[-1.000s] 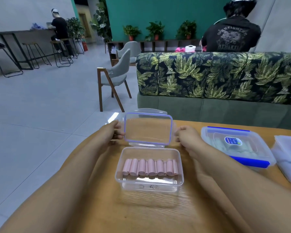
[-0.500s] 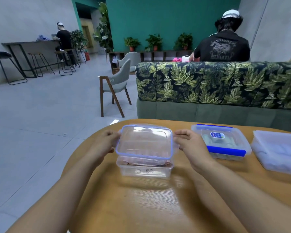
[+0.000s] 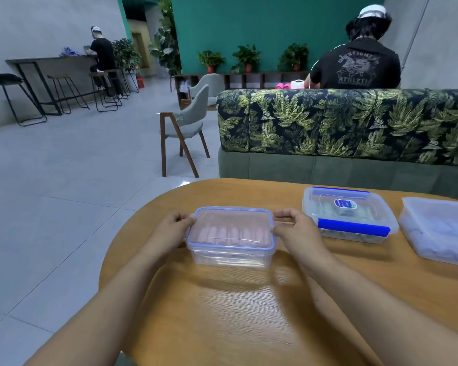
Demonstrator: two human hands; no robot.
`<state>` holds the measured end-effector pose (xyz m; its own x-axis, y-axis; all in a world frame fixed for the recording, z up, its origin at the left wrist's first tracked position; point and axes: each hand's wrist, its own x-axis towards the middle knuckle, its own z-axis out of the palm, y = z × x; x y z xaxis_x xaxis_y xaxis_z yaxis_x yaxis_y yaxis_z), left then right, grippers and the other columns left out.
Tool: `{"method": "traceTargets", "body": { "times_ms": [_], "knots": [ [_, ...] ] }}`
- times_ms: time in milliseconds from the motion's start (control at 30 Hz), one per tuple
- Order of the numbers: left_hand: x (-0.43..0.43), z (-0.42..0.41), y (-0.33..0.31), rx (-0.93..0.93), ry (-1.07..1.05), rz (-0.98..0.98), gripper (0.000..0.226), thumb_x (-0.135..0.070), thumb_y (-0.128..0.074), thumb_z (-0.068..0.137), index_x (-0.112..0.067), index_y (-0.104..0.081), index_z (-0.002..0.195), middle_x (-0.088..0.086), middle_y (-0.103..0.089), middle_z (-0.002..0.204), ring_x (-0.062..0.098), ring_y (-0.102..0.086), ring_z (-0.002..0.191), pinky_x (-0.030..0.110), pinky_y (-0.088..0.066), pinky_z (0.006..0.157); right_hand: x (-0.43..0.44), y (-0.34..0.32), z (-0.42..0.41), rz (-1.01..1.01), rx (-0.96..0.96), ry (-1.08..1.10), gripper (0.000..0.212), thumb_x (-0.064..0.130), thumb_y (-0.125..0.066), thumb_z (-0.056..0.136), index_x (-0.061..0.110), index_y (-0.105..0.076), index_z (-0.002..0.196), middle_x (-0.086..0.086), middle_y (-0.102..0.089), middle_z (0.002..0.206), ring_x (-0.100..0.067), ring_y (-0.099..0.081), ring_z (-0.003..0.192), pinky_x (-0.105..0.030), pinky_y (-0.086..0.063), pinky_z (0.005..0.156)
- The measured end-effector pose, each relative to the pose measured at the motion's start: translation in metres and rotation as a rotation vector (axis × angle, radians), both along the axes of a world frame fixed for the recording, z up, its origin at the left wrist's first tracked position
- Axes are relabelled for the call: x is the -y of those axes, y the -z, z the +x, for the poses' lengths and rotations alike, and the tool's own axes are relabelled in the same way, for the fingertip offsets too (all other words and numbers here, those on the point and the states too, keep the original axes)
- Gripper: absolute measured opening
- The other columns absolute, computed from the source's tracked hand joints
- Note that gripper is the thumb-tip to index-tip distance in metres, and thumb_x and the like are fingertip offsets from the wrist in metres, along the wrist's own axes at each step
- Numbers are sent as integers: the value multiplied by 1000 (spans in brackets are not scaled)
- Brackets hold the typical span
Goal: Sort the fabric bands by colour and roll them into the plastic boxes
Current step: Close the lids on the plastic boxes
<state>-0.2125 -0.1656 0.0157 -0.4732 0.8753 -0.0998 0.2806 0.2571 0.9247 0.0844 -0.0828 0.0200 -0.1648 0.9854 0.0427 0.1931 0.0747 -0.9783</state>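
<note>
A clear plastic box (image 3: 230,257) stands on the wooden table (image 3: 236,313) in front of me. Its blue-rimmed lid (image 3: 232,224) lies flat on top. Through the lid I see a row of rolled pink fabric bands (image 3: 233,235). My left hand (image 3: 173,229) grips the lid's left side clip with curled fingers. My right hand (image 3: 295,232) grips the right side clip the same way.
A second lidded box (image 3: 351,216) with blue clips and pale rolls inside sits to the right. A third, cloudy box (image 3: 439,228) stands at the right edge. A leaf-patterned sofa (image 3: 341,128) backs the table; a person sits beyond it. A chair (image 3: 185,128) stands on the floor at left.
The lid, upright a second ago, has swung down and now lies closed on the box. Both hands came down with it to the side clips. The view tilted up.
</note>
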Motion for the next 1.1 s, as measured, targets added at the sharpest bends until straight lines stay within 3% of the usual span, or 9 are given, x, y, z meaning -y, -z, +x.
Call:
{"method": "traceTargets", "body": {
  "times_ms": [267,533,633,700,800,867,1000,1100],
  "knots": [
    [-2,3,0,80,12,23,18,-34,-66,101,-23,-76,110,0,-80,100,17,-74,83,34,-56,68,0,7,2,52,58,-20,32,1,-73,84,24,-72,107,7,-74,109,-7,-72,90,-32,-60,84],
    [0,3,1,45,2,44,16,-37,-66,100,-29,-76,109,-3,-79,105,20,-77,94,44,-63,81,0,9,0,51,105,-18,32,4,-73,84,27,-71,108,9,-74,110,-7,-73,91,-35,-62,86],
    [0,6,0,60,21,48,18,-35,-64,100,-29,-76,113,-1,-80,104,20,-77,92,43,-61,81,-1,10,-1,47,109,-22,32,4,-70,85,26,-72,108,9,-75,107,-9,-72,96,-35,-61,88],
    [-1,12,0,68,44,65,23,-30,-59,105,-29,-74,121,-5,-80,109,15,-76,99,40,-60,90,0,13,-2,49,117,-28,33,4,-67,86,28,-71,109,8,-74,109,-11,-72,100,-33,-60,89],
    [-5,21,-1,17,55,52,37,-22,-46,109,-27,-64,141,-10,-70,132,12,-66,124,38,-51,110,5,17,-7,108,178,-38,44,6,-59,91,30,-66,126,8,-65,130,-8,-63,118,-34,-52,106],
    [-10,21,-4,-57,70,9,47,-19,-41,110,-28,-49,155,-11,-56,150,12,-53,138,35,-42,117,9,17,-12,118,223,-78,57,1,-49,94,27,-58,144,8,-55,148,-8,-50,137,-28,-38,117],
    [-18,23,-15,-178,149,-25,66,-2,-35,103,-28,-34,164,-11,-43,161,9,-41,147,25,-35,113,12,9,-25,168,347,-156,70,-6,-37,96,19,-41,161,5,-35,168,-7,-26,155,-10,-13,115],
    [-22,23,-11,-82,132,0,65,-1,-35,103,-28,-37,162,-6,-48,160,12,-46,144,27,-38,115,15,10,-31,135,289,-152,68,-1,-36,100,25,-37,163,9,-28,171,-5,-20,157,-13,-12,116]
  ]
}}
